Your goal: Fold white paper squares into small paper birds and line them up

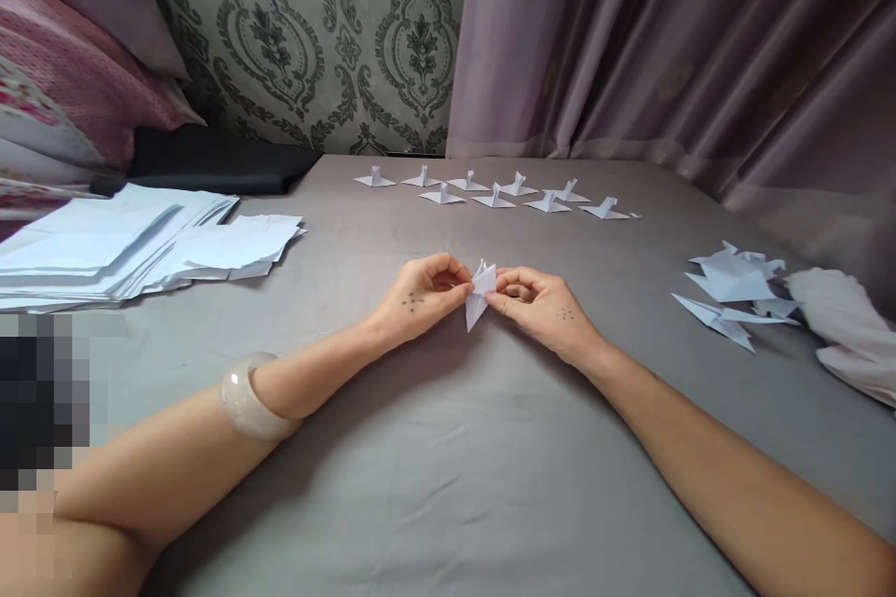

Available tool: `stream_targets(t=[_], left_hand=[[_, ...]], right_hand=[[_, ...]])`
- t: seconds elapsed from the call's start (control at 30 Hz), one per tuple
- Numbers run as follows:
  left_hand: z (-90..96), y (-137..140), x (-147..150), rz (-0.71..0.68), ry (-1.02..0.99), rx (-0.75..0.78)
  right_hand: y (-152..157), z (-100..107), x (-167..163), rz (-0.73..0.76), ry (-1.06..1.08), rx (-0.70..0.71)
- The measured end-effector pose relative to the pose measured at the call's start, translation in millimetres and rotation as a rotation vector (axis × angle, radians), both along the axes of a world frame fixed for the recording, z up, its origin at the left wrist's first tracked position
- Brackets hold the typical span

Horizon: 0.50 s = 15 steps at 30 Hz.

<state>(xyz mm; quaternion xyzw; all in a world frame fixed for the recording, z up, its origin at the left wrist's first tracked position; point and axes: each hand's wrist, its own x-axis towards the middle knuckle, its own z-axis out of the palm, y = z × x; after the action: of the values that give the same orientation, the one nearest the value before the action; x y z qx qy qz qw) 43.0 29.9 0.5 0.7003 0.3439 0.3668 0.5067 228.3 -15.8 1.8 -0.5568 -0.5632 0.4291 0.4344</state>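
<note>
Both hands hold one small white folded paper figure above the grey cloth, near the middle of the view. My left hand pinches its left side between thumb and fingers. On the other side, my right hand is closed on the right edge, thumb toward me. One pointed end of the paper hangs down and small points stick up at the top. Beyond the hands stand several finished-looking folded paper figures in two loose rows, each with flat spread wings and an upright middle.
Stacked white paper sheets lie at the left, with a black folded item behind. Several larger folded papers and a crumpled pale cloth are at the right. A purple curtain and patterned wall border the far side.
</note>
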Motion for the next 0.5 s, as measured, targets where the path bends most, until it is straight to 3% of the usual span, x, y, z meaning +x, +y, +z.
stream_targets(t=[0.2,0.33,0.4,0.5], left_hand=[[4.1,-3.3,1.6,-0.004,-0.057,0.07],[7.0,-2.7,2.2,0.098,-0.145,0.098],[9.0,-3.2,2.8,0.139,-0.162,0.038],[11.1,-6.6,5.0,0.057,-0.145,-0.156]], right_hand=[[-0.6,1.4,-1.0,-0.002,0.254,-0.09],[1.1,3.5,0.6,0.006,0.423,-0.147],[1.4,7.3,0.6,-0.036,0.513,-0.157],[1.0,13.1,-1.7,-0.069,0.637,-0.193]])
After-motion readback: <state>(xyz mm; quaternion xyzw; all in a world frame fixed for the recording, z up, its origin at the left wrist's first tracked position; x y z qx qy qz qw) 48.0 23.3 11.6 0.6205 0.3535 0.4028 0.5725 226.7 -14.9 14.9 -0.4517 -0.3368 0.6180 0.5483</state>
